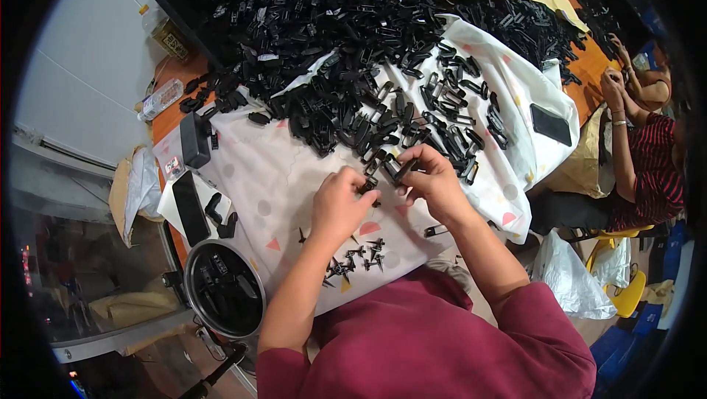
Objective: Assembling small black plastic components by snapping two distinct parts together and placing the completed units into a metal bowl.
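Observation:
Over the near side of the patterned white cloth, my left hand (343, 204) is closed, its fingertips pinching a small black piece (369, 184). Facing it, my right hand (436, 184) grips a slim, elongated black plastic part (406, 171) between thumb and fingers. The two hands are close together but apart. Just beyond them begins a big heap of similar black plastic parts (324, 112), some with shiny metal. Small black pronged pieces (340, 268) lie scattered on the cloth between my forearms. What exactly the held parts are is too small to tell.
A black round bowl (193, 288) with some parts stands at the left. Near it lie a dark phone-like slab (191, 207) and a black box (195, 140). A clear bottle (160, 99) lies farther back. At the right, a person in a striped shirt (652, 170) works with their own hands.

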### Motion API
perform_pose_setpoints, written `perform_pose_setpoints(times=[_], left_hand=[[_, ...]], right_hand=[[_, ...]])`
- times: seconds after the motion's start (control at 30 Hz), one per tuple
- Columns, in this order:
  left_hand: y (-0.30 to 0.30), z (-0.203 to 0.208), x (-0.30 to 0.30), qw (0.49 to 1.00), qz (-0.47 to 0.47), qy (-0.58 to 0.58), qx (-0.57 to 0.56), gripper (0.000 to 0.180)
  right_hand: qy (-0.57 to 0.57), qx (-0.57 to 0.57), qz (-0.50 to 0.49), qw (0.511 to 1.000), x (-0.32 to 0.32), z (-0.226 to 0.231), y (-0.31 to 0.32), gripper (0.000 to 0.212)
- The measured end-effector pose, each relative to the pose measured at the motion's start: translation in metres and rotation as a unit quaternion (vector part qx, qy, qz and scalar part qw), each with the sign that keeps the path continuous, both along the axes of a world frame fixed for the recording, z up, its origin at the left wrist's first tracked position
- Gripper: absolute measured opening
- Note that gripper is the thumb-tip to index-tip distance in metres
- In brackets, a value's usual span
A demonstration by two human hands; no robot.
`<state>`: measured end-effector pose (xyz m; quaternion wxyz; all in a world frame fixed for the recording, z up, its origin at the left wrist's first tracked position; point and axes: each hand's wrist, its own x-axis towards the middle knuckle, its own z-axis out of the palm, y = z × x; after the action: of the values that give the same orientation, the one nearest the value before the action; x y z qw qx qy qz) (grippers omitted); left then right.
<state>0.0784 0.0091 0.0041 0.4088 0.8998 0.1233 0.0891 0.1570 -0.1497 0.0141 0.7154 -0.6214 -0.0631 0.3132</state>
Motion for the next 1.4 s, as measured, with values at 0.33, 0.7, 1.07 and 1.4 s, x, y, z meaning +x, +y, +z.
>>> perform_pose_setpoints(times=[0.33,0.7,1.07,1.4], left_hand=[[-0.012,0.037,-0.04,0.913,0.009,-0.178,-0.366,0.024],[-0.007,0.04,-0.045,0.938,-0.014,-0.207,-0.279,0.025],[0.001,0.058,-0.056,0.974,-0.077,-0.209,0.03,0.026],[-0.02,0.017,-0.06,0.803,0.101,-0.142,-0.57,0.029]], right_hand=[[0.064,0.111,0.046,0.991,-0.031,0.037,0.01,0.026],[0.123,0.141,0.076,0.979,-0.041,0.043,0.007,0.013],[0.055,0.055,0.121,0.99,-0.043,0.05,0.003,0.017],[-0.235,-0.172,0.121,0.949,-0.067,0.046,0.012,0.024]])
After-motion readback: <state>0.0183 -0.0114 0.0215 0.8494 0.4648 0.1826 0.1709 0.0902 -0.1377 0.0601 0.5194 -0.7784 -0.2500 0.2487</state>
